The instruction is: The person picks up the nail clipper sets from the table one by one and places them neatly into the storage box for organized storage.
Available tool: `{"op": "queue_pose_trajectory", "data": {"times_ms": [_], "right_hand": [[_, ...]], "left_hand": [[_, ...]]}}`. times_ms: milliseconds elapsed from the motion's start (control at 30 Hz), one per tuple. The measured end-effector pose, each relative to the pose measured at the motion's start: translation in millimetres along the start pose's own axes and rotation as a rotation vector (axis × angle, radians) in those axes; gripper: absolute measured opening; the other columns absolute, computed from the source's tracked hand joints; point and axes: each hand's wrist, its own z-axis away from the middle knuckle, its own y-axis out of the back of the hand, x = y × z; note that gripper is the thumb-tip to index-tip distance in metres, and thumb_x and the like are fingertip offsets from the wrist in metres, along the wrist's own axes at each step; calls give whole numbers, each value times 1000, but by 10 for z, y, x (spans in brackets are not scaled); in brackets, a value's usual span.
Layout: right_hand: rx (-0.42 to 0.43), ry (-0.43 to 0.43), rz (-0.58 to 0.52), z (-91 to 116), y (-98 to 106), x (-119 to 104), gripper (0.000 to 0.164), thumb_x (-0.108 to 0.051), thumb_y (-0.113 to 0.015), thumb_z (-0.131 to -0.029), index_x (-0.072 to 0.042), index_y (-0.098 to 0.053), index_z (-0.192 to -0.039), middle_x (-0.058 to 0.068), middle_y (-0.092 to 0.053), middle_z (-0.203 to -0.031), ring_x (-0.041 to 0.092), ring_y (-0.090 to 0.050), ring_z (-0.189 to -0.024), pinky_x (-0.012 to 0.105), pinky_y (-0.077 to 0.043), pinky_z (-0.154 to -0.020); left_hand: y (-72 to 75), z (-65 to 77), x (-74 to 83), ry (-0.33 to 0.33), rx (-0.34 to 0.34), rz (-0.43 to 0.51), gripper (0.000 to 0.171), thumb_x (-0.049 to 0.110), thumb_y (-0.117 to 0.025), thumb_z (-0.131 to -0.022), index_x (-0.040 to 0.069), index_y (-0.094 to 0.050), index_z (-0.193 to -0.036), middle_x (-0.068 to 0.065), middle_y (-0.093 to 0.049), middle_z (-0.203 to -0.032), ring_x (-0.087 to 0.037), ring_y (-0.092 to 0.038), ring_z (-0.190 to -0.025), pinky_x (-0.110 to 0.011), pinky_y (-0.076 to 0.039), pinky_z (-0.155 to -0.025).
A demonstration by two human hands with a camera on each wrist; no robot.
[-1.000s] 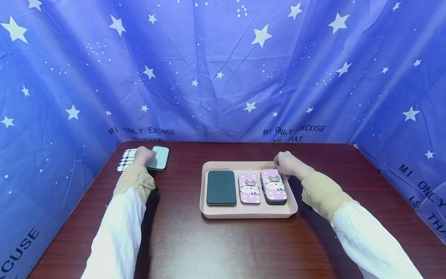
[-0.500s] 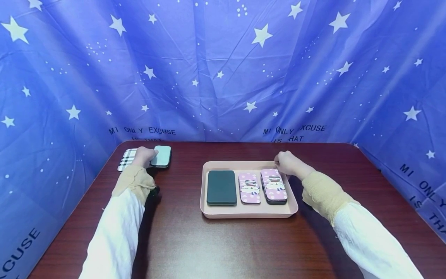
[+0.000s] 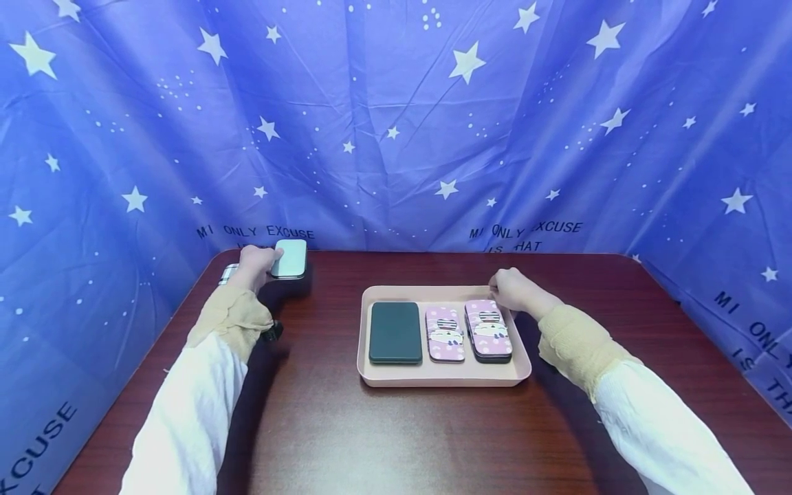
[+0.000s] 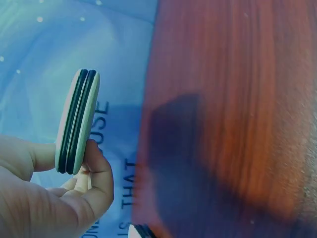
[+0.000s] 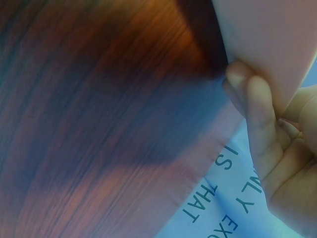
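My left hand [image 3: 254,265] pinches a thin pale green case [image 3: 291,258] with rounded corners, thumb on one face and fingers behind. In the left wrist view the case [image 4: 78,121] appears edge-on, with dark bands between two pale sides, raised over its shadow on the table. Partly hidden behind my left hand lies a black-and-white plaid case [image 3: 229,273]. My right hand [image 3: 512,289] grips the back right corner of a beige tray [image 3: 445,381]; in the right wrist view thumb and fingers sit around the tray wall [image 5: 270,34].
Inside the tray are a dark green flat box [image 3: 396,333], a small pink patterned case [image 3: 445,335] and a thicker pink patterned case [image 3: 489,330]. A blue star-printed curtain [image 3: 371,172] hangs along the back and sides of the reddish-brown table [image 3: 396,440].
My left hand has picked the pale green case up from beside the plaid case, raising it and shifting slightly right. My right hand stays at the tray corner.
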Motion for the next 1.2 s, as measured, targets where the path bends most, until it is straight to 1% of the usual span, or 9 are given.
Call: {"op": "queue_pose_trajectory", "data": {"times_ms": [267,433,533,633,733,867,967,1100,1200], "right_hand": [[2,4,14,2,-2,1,15,0,-54,-86,0,-66,-77,11,-65,-69,9,-54,-38,24,-48,-39],[-2,1,19,4,-2,-6,14,0,-54,-87,2,-67,-81,14,-67,-73,10,-55,-38,24,-48,-40],[-6,-8,3,4,-2,-10,14,0,-54,-87,2,-66,-81,14,-67,-74,10,-55,-39,24,-48,-40],[-8,-11,-5,5,0,-16,14,0,-54,-87,1,-66,-80,14,-66,-73,10,-55,-38,24,-48,-40],[1,0,6,6,3,-24,15,1,-53,-86,1,-66,-78,13,-66,-71,10,-55,-37,24,-48,-40],[13,6,15,6,5,-21,15,0,-54,-85,1,-66,-77,12,-65,-69,9,-54,-37,24,-48,-40],[17,12,22,2,2,-14,14,0,-55,-86,2,-67,-78,13,-66,-70,8,-54,-37,24,-48,-40],[25,28,38,-5,-8,-4,15,0,-55,-86,0,-66,-75,10,-65,-66,7,-53,-35,23,-47,-40],[38,45,52,-14,-16,9,17,0,-56,-85,-2,-65,-72,8,-64,-63,7,-52,-35,23,-46,-40]], "left_hand": [[-66,98,187,14,-57,69,55,13,-51,-96,-7,-25,-141,-7,-47,-105,-8,-55,-70,-21,-55,-70],[-138,175,269,-2,-139,139,56,12,-49,-97,-9,-23,-142,-9,-47,-103,-7,-55,-66,-20,-55,-64],[-184,224,311,-5,-184,163,53,13,-48,-97,-8,-26,-140,-8,-48,-100,-6,-57,-64,-19,-54,-61],[-238,287,357,-14,-214,165,47,14,-49,-98,-7,-31,-136,-4,-51,-92,-5,-57,-63,-19,-53,-60],[-297,348,406,-18,-237,187,45,13,-49,-98,-7,-32,-134,-2,-53,-84,-5,-58,-62,-19,-53,-59],[-374,422,473,3,-269,238,50,12,-48,-98,-7,-28,-139,-4,-52,-89,-6,-58,-62,-21,-53,-58],[-423,471,503,5,-289,255,51,12,-48,-98,-8,-28,-140,-5,-53,-88,-6,-59,-62,-21,-53,-59],[-496,517,506,-12,-301,259,46,12,-50,-97,-8,-36,-136,-2,-57,-79,-8,-60,-65,-22,-53,-61],[-550,535,505,-16,-308,269,45,12,-52,-96,-7,-39,-135,-3,-58,-80,-9,-60,-66,-23,-53,-63]]}}
